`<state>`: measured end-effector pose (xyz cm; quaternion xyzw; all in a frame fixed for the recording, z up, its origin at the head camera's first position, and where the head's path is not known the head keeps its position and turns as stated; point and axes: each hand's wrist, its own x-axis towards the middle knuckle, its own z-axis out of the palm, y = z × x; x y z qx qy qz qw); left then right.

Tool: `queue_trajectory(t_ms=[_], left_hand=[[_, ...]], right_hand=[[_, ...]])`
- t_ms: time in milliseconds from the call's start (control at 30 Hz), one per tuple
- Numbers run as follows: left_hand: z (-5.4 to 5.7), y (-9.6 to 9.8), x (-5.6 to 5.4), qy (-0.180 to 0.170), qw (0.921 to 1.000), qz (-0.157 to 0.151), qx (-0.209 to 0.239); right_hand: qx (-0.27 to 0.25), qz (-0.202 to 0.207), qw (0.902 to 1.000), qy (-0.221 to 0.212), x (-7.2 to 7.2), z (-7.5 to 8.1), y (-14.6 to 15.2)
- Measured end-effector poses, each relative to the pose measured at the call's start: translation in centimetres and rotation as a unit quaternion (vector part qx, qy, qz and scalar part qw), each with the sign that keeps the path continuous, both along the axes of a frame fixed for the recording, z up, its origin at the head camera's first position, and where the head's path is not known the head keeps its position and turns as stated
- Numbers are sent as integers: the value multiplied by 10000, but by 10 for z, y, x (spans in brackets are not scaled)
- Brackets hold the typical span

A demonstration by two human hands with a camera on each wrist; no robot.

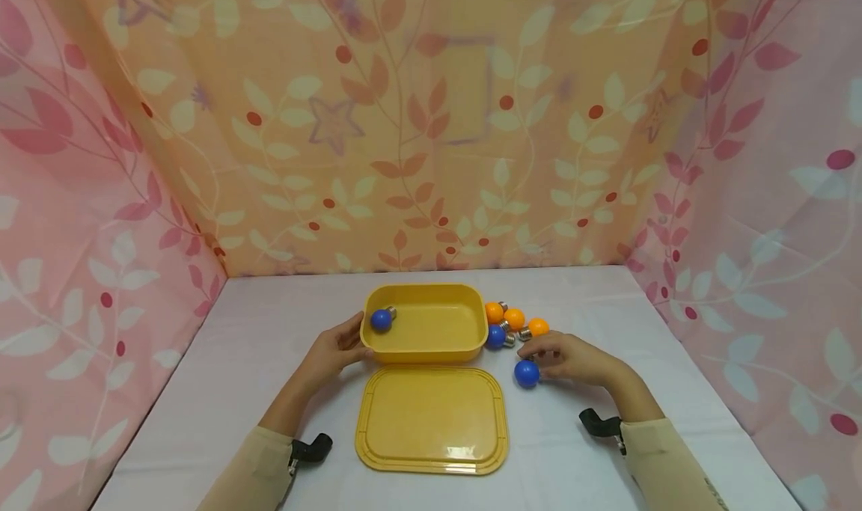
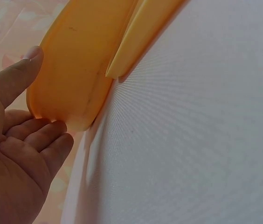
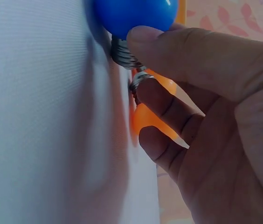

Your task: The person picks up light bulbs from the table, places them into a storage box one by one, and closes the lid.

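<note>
A yellow plastic box (image 1: 424, 355) stands lidless in the middle, a blue light bulb (image 1: 381, 320) lying inside at its left. My left hand (image 1: 340, 344) holds the box's left end; in the left wrist view, the thumb (image 2: 22, 72) is at the rim and the fingers (image 2: 47, 135) bend against the end wall. On the right, my right hand (image 1: 572, 357) pinches another blue bulb (image 1: 527, 374) between thumb and forefinger, close over the table. Its metal screw base (image 3: 123, 53) shows below the thumb; the other fingers are loosely bent, and the forefinger is mostly hidden.
Right of the box lies a cluster of bulbs: several orange ones (image 1: 515, 319) and a blue one (image 1: 495, 337). The flat yellow lid (image 1: 431, 421) lies in front of the box. Patterned cloth (image 1: 404, 122) encloses the white table (image 1: 269, 309) at the back and sides.
</note>
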<state>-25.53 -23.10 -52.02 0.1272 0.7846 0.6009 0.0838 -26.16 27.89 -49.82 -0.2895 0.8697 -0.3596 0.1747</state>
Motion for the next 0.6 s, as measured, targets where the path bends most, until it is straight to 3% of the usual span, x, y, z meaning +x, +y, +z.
queue_trajectory(t_ms=[200,400,600], left_hand=[[-2,0,1,70,9999,-79,66],[-3,1,3,-29,9999,-42,101],[1,2,1,47,10000,-40,35]], right_hand=[[143,-372,9992,-75,1,-4,-2],[285,-468,9984,-111,2,-8,-2],[282,-696,9971,77,0,-2,-2]])
